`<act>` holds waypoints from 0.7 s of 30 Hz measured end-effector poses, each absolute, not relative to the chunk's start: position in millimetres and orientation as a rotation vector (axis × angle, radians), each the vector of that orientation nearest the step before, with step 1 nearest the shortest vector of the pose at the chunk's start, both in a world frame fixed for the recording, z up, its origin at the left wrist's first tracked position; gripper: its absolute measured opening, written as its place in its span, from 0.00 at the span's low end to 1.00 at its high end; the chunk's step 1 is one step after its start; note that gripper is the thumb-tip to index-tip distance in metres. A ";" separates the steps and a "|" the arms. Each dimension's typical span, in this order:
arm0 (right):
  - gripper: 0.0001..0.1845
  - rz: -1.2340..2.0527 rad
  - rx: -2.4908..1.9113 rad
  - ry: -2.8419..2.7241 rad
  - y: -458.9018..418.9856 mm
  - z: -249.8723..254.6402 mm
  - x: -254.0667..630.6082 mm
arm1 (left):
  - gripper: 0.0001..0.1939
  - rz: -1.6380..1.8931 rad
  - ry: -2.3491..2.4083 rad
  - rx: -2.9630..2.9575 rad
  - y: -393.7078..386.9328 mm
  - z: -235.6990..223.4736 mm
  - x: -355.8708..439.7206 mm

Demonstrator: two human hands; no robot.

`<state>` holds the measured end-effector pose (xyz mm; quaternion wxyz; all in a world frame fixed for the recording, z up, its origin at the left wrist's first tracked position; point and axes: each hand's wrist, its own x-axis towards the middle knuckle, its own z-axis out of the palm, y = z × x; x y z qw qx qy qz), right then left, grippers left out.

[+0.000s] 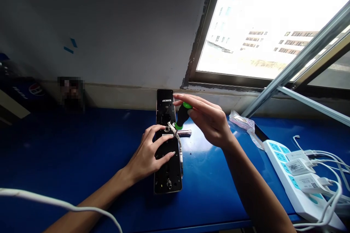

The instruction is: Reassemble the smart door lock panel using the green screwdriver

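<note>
A long black door-lock panel (167,174) lies flat on the blue table (82,160), its far end towards the wall. My left hand (151,151) rests on the middle of the panel with fingers spread, pressing it down. My right hand (209,118) is closed on a green-and-black screwdriver (182,114), whose tip points down at the panel near a small round metal part (167,129). A white ribbon cable (177,142) runs along the panel's right side. A short metal cylinder (185,133) lies just right of the panel.
A white power strip (279,162) with several white chargers and cables sits at the right. A small plastic bag (242,121) lies near the window ledge. A white cable (54,202) crosses the lower left. The wall and window frame stand behind the table.
</note>
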<state>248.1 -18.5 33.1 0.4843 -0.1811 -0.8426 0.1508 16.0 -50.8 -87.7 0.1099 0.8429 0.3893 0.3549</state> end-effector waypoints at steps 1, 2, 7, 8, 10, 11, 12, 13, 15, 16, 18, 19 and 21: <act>0.25 0.426 -0.433 -2.057 -19.1 33.7 248.6 | 0.21 1.044 1.144 2.479 -51.1 -87.6 16.2; 0.25 0.439 -0.429 -2.040 -19.2 34.1 249.2 | 0.21 1.044 1.146 2.482 -51.2 -87.5 16.4; 0.21 0.211 -0.449 -1.955 -16.8 34.5 251.9 | 0.21 1.028 1.157 2.488 -51.1 -86.2 16.4; 0.21 0.270 -0.448 -1.990 -17.1 34.9 252.3 | 0.21 1.028 1.155 2.488 -51.0 -86.1 16.4; 0.26 0.486 -0.446 -2.069 -18.9 35.9 252.5 | 0.21 1.028 1.150 2.492 -51.1 -86.1 16.4; 0.28 0.578 -0.445 -2.088 -19.8 36.2 252.1 | 0.21 1.031 1.151 2.496 -51.1 -86.2 16.5; 0.29 0.629 -0.445 -2.088 -20.4 36.0 251.5 | 0.21 1.034 1.153 2.501 -51.1 -86.2 16.5; 0.29 0.617 -0.447 -2.073 -20.6 35.6 250.6 | 0.21 1.036 1.156 2.505 -51.2 -86.3 16.6; 0.27 0.439 -0.454 -2.015 -19.6 33.8 248.5 | 0.20 1.036 1.163 2.509 -51.1 -86.3 16.9; 0.27 0.326 -0.451 -1.982 -18.8 32.9 247.5 | 0.21 1.036 1.164 2.509 -51.0 -86.3 17.0; 0.25 0.205 -0.459 -1.962 -17.7 31.8 246.1 | 0.21 1.029 1.160 2.505 -50.6 -86.4 17.2; 0.23 0.227 -0.465 -1.975 -17.7 31.7 245.8 | 0.21 1.026 1.156 2.502 -50.4 -86.5 17.2; 0.23 0.399 -0.461 -2.014 -18.5 32.3 245.6 | 0.21 1.019 1.149 2.497 -50.1 -86.7 17.0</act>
